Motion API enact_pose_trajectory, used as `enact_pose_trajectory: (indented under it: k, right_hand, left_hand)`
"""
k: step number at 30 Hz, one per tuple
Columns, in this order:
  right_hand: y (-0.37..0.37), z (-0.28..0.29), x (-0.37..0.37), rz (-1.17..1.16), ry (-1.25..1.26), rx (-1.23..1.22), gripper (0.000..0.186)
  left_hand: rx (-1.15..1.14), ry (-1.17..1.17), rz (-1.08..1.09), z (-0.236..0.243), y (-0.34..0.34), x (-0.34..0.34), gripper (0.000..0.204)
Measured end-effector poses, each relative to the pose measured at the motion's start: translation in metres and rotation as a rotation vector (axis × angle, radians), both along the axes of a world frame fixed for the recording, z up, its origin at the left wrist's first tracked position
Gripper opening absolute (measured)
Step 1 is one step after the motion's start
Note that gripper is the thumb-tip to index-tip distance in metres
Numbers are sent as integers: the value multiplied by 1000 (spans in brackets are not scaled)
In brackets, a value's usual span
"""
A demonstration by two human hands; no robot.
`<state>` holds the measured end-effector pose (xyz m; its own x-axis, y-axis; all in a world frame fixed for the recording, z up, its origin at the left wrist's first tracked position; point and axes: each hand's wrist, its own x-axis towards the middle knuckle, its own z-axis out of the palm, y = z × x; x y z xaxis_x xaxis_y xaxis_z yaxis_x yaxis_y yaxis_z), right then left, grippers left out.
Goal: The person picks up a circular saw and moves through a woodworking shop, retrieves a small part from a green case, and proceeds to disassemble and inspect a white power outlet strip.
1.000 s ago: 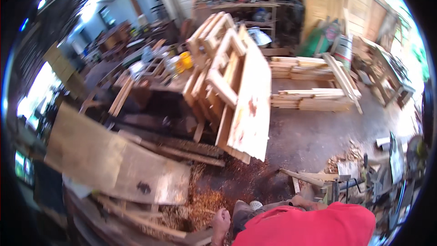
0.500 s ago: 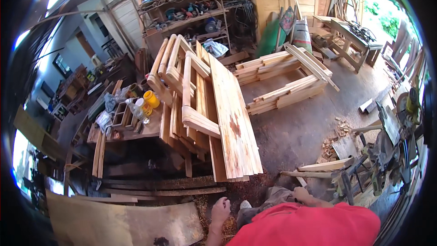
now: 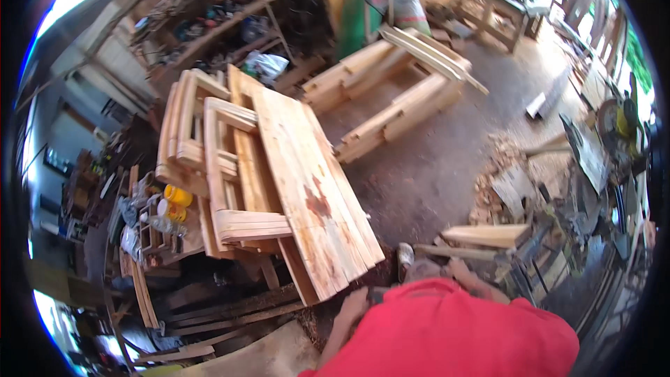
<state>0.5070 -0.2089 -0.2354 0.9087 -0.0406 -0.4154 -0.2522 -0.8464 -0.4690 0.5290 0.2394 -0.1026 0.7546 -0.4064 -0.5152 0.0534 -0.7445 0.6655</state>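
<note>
My left hand (image 3: 355,300) is low in the picture, close to the near edge of a wide wooden panel (image 3: 300,167). Blur and small size hide its fingers, and I cannot tell whether it touches the panel. My right hand (image 3: 458,269) is in front of my body at the right, beside a shoe (image 3: 405,257) and some scrap wood; its fingers are not clear either. The panel is pale, with a reddish-brown stain, and leans at a slant against several wooden frames (image 3: 216,160) with rounded corners.
Stacked boards (image 3: 398,115) lie on the floor beyond the panel. Yellow tubs (image 3: 178,197) stand at the left. A tool-filled shelf (image 3: 209,38) is behind. Wood scraps (image 3: 497,174) and metal tools (image 3: 590,160) crowd the right side. A wooden bench (image 3: 488,10) stands far right.
The whole view has turned and shifted, so the panel and frames now appear farther left and nearer. My left hand has come up closer to the panel's near edge.
</note>
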Motion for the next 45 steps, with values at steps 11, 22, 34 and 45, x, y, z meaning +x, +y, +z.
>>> enact_pose_trajectory:
  k: [11,22,34,45]
  right_hand:
    - [2,104,131,-315,10,89,37]
    - [26,134,335,118,343,120,35]
    - [241,373,697,857,448,722,63]
    - [236,349,882,726,-24,18,57]
  left_hand:
    - [59,-72,46,82,-82,242,51]
    - [183,-281,482,98,40,433,36]
    - [736,-922,1069,206,285,683,55]
    - [1061,-502,1267,172,356,739,65]
